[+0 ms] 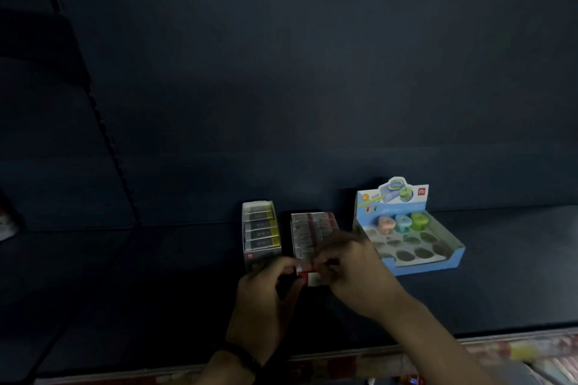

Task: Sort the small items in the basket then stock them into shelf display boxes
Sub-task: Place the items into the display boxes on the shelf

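1. Both hands are at the front of the middle display box [313,233], the red one on the dark shelf [175,275]. The left hand [266,294] is curled round a dark item [285,284]. The right hand [356,269] has its fingertips bunched at the box's front lip. It is too blurred to say whether they pinch a piece or only steady the card.
2. My guess is that this step is slotting one more small piece into the front row of that box. The basket is out of sight, so the supply can't be checked.
3. To do it well, I'd hold the box still with one hand and feed with the other. The card looks light and could slide back.
4. Match the row behind: same face up, same direction, pressed flat against its neighbour.
5. Check the kind before letting go. The yellow-banded eraser box [261,230] stands just beside on the left, and dim light makes a mix-up easy.
6. Keep the right elbow clear of the blue sharpener box [444,255]. Its three sharpeners [402,222] sit loosely in the back row.
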`<state>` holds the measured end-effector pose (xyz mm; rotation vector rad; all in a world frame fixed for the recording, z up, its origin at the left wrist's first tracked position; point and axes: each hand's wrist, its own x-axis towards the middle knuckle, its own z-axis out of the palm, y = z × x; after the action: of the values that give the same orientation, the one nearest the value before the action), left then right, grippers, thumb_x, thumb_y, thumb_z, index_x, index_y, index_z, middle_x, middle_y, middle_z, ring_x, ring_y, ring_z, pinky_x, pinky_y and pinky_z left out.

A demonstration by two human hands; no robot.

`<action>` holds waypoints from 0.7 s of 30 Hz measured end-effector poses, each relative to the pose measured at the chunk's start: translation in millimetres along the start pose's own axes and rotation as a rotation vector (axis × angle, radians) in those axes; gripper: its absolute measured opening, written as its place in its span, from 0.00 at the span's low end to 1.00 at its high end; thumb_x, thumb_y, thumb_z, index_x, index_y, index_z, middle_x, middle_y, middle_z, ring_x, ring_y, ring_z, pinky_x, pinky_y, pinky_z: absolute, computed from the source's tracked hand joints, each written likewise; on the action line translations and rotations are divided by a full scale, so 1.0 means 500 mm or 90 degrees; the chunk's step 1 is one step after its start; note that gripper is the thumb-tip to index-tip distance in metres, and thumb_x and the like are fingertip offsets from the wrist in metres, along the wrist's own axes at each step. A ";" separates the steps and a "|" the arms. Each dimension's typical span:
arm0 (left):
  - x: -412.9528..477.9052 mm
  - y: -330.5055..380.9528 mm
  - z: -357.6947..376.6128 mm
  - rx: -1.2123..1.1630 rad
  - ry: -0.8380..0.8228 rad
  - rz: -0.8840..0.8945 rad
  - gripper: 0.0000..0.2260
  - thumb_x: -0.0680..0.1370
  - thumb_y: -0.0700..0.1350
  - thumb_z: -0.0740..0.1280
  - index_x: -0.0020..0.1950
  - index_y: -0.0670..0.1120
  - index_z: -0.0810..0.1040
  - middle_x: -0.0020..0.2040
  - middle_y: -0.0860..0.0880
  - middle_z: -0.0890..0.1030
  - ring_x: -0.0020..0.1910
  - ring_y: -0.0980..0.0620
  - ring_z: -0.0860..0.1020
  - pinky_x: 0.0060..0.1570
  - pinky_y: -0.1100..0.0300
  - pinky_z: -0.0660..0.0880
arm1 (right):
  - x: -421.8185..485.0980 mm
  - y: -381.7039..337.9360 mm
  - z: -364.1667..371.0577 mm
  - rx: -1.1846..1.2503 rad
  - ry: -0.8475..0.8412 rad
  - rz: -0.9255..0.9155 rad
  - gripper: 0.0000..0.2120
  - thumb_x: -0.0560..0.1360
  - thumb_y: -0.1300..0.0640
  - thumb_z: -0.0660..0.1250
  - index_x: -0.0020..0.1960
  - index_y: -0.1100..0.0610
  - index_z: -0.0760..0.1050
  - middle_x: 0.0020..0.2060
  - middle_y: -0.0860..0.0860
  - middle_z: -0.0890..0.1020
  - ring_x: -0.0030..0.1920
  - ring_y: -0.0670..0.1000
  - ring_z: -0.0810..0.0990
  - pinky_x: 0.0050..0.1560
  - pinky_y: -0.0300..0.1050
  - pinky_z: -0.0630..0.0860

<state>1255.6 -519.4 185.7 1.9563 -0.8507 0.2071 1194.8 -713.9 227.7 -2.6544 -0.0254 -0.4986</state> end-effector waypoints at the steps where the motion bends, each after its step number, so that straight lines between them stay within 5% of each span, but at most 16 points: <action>1: 0.000 -0.003 0.003 0.005 -0.002 0.007 0.10 0.83 0.60 0.67 0.58 0.57 0.82 0.51 0.63 0.83 0.52 0.64 0.82 0.51 0.62 0.79 | -0.006 -0.004 0.002 -0.008 0.000 -0.003 0.08 0.73 0.59 0.70 0.43 0.47 0.85 0.48 0.42 0.82 0.49 0.42 0.81 0.52 0.36 0.76; 5: 0.005 -0.013 0.014 0.049 0.005 -0.010 0.08 0.83 0.59 0.67 0.58 0.59 0.81 0.52 0.63 0.83 0.52 0.64 0.81 0.52 0.57 0.79 | -0.026 -0.027 0.003 -0.013 -0.010 0.008 0.14 0.76 0.54 0.64 0.53 0.48 0.87 0.52 0.45 0.84 0.59 0.42 0.77 0.63 0.38 0.76; 8: 0.005 -0.009 0.014 0.058 -0.007 -0.033 0.08 0.82 0.60 0.66 0.59 0.62 0.78 0.53 0.62 0.83 0.52 0.63 0.80 0.54 0.56 0.80 | -0.046 -0.038 0.001 -0.021 -0.002 0.029 0.16 0.75 0.53 0.62 0.55 0.46 0.86 0.53 0.44 0.84 0.59 0.45 0.77 0.61 0.44 0.77; 13: -0.002 0.003 0.013 0.081 -0.012 0.006 0.11 0.79 0.46 0.70 0.58 0.61 0.78 0.53 0.63 0.78 0.51 0.62 0.79 0.52 0.56 0.80 | -0.084 -0.052 0.010 -0.130 -0.015 0.055 0.24 0.73 0.50 0.59 0.66 0.41 0.80 0.64 0.38 0.80 0.64 0.51 0.72 0.64 0.52 0.69; 16: -0.003 0.011 0.006 0.068 0.005 0.014 0.12 0.78 0.44 0.72 0.53 0.59 0.75 0.49 0.61 0.75 0.46 0.60 0.78 0.46 0.52 0.80 | -0.099 -0.041 -0.018 -0.079 -0.011 0.084 0.25 0.76 0.55 0.63 0.72 0.43 0.78 0.68 0.39 0.80 0.70 0.50 0.69 0.69 0.51 0.65; 18: -0.007 0.023 0.000 0.077 -0.018 0.052 0.11 0.78 0.43 0.72 0.50 0.58 0.73 0.46 0.60 0.74 0.43 0.59 0.76 0.42 0.53 0.79 | -0.140 -0.032 -0.044 -0.012 0.086 0.123 0.23 0.75 0.58 0.65 0.68 0.47 0.81 0.64 0.43 0.83 0.67 0.50 0.75 0.67 0.49 0.70; 21: -0.029 0.081 0.018 0.065 -0.064 0.164 0.10 0.78 0.41 0.72 0.48 0.55 0.74 0.45 0.61 0.73 0.42 0.60 0.75 0.40 0.59 0.76 | -0.267 -0.022 -0.071 0.017 0.235 0.209 0.15 0.77 0.59 0.67 0.60 0.48 0.83 0.55 0.41 0.84 0.58 0.42 0.79 0.61 0.33 0.71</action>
<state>1217.2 -532.0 202.9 1.9606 -1.1798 0.3097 1056.8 -711.0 215.1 -2.4305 0.5007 -0.8534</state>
